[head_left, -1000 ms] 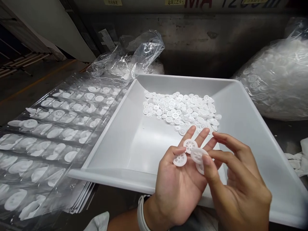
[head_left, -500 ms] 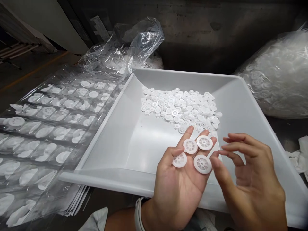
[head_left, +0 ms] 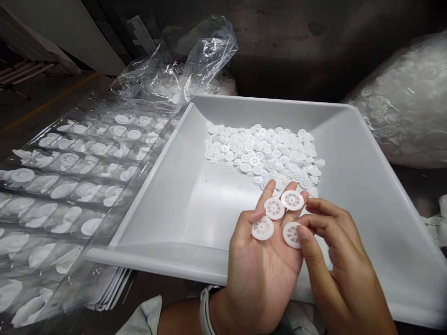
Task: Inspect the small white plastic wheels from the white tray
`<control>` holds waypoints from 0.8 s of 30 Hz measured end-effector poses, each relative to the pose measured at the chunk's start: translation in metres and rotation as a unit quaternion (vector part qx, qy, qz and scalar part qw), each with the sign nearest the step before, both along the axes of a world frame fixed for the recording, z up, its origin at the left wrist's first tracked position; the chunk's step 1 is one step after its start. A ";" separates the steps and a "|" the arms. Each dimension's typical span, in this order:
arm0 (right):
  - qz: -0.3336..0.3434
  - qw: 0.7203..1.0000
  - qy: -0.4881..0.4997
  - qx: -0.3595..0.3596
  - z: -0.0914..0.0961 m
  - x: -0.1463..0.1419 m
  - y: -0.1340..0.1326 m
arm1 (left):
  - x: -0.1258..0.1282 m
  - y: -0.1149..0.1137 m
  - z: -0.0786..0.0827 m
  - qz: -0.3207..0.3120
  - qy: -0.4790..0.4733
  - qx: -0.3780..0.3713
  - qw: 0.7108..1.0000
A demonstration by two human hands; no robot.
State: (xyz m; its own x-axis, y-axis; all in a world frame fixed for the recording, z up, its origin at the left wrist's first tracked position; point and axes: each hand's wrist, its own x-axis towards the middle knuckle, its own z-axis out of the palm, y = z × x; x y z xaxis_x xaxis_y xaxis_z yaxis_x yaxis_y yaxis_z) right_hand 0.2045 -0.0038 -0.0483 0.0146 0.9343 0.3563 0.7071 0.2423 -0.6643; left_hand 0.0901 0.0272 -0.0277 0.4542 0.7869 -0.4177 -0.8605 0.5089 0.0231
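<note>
Four spoked discs [head_left: 274, 208] were carried on the flat, open left hand [head_left: 261, 274] above the near edge of the tray [head_left: 167, 204]. The right hand [head_left: 338, 279], spread clear a moment earlier, had been brought back onto the nearest disc [head_left: 289, 236], thumb and forefinger at its rim; a closed grip could not be confirmed.

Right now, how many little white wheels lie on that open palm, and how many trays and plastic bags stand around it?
White wheels on the left hand: 4
White tray: 1
Plastic bags: 2
Total: 7
</note>
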 end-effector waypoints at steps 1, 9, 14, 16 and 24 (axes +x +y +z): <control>-0.002 1.000 0.005 0.002 0.000 -0.001 0.000 | 0.000 0.000 0.000 0.001 -0.003 0.001 1.000; -0.057 0.996 0.064 0.007 0.002 -0.005 -0.005 | 0.001 -0.001 0.008 0.015 -0.009 0.009 1.000; -0.081 0.990 0.114 0.025 0.004 -0.010 -0.008 | -0.001 -0.002 0.007 0.022 -0.029 0.023 0.999; -0.071 0.992 0.099 0.042 0.006 -0.012 -0.009 | -0.001 -0.003 0.007 0.020 -0.030 0.024 0.999; 0.013 0.997 -0.053 0.057 0.014 -0.011 -0.013 | -0.002 -0.006 0.003 -0.009 -0.049 0.029 0.998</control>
